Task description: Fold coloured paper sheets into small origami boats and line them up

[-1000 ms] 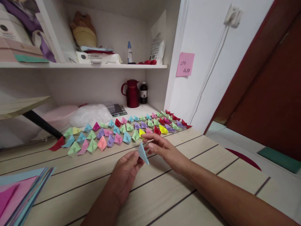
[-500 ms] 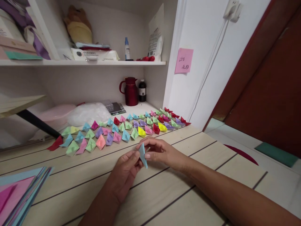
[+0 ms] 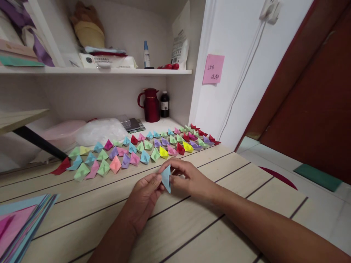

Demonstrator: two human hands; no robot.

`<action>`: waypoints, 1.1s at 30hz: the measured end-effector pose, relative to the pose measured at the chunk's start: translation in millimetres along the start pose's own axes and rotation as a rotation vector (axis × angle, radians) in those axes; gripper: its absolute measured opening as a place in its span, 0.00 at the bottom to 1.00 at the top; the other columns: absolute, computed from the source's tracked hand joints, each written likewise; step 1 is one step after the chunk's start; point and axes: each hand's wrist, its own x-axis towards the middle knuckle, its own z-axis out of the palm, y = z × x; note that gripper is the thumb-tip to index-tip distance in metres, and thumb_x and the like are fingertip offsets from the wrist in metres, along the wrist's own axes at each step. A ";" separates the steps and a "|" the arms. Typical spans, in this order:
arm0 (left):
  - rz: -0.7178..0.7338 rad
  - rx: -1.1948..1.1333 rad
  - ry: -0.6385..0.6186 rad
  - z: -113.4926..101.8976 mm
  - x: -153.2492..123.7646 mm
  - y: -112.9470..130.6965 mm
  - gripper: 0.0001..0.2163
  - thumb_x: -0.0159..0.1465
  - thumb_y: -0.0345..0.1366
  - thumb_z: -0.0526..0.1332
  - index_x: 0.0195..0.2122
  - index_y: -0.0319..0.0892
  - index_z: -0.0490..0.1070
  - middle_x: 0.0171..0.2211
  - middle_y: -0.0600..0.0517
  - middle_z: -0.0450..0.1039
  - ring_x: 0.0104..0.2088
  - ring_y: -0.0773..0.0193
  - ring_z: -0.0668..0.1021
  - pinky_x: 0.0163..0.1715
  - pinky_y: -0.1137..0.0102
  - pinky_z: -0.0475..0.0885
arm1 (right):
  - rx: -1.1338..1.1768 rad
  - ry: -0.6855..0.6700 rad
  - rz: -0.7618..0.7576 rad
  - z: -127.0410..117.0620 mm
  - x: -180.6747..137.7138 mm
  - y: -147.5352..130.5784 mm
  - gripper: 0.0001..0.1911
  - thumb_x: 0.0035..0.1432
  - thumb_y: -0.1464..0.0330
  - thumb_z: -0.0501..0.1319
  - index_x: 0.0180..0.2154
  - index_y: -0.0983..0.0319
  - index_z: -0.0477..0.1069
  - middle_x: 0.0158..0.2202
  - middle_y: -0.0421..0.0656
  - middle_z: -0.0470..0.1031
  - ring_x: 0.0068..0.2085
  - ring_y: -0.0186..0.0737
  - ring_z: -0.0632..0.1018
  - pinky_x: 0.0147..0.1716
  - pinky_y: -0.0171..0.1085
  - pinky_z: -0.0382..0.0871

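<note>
Left hand (image 3: 148,188) grips blue paper (image 3: 166,179), folded to a point, between thumb and fingers; right hand (image 3: 193,179) grasps its opposite side. Paper is held above the bench (image 3: 189,228), near rows of boats (image 3: 144,157).

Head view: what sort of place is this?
Likely a room at home: a red jug under a shelf, a pink note on the wall, folded papers on a slatted table.

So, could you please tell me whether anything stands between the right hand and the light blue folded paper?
Nothing visible does: the right hand meets the light blue folded paper at its right edge, while the left hand pinches the opposite side.
</note>
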 end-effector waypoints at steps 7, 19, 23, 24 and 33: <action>0.017 -0.004 -0.047 9.0 -1.5 -0.2 0.08 0.63 0.35 0.62 0.38 0.36 0.77 0.34 0.47 0.77 0.38 0.63 0.75 0.46 0.68 0.66 | -0.281 0.227 -0.130 9.8 -2.0 1.4 0.13 0.51 0.80 0.59 0.38 0.60 0.69 0.37 0.40 0.69 0.36 0.35 0.70 0.34 0.34 0.66; -0.075 -0.138 0.006 14.7 -11.5 -1.7 0.10 0.64 0.34 0.60 0.45 0.37 0.75 0.45 0.44 0.77 0.45 0.61 0.78 0.53 0.65 0.68 | -0.269 0.258 -0.273 11.4 -6.1 8.3 0.18 0.51 0.84 0.56 0.35 0.59 0.76 0.35 0.41 0.69 0.37 0.36 0.72 0.37 0.35 0.67; -0.066 -0.161 0.038 16.3 -11.9 -3.0 0.10 0.65 0.34 0.60 0.45 0.38 0.74 0.46 0.44 0.77 0.47 0.61 0.78 0.54 0.65 0.68 | -0.294 0.272 -0.260 11.5 -4.0 11.3 0.23 0.50 0.84 0.57 0.45 0.58 0.71 0.37 0.41 0.71 0.37 0.37 0.72 0.38 0.37 0.68; -0.062 -0.162 0.039 16.8 -12.1 -3.1 0.10 0.65 0.34 0.60 0.45 0.37 0.74 0.46 0.43 0.77 0.48 0.60 0.78 0.54 0.65 0.68 | -0.294 0.288 -0.255 12.0 -3.6 11.8 0.23 0.49 0.84 0.57 0.45 0.59 0.70 0.36 0.41 0.71 0.36 0.36 0.72 0.38 0.37 0.68; -0.075 -0.235 0.166 24.0 -13.9 -3.1 0.05 0.64 0.28 0.60 0.38 0.37 0.75 0.41 0.45 0.79 0.38 0.66 0.81 0.45 0.72 0.73 | -0.365 0.280 -0.404 17.5 -6.2 14.0 0.11 0.54 0.81 0.57 0.30 0.61 0.73 0.36 0.43 0.69 0.37 0.36 0.73 0.34 0.34 0.68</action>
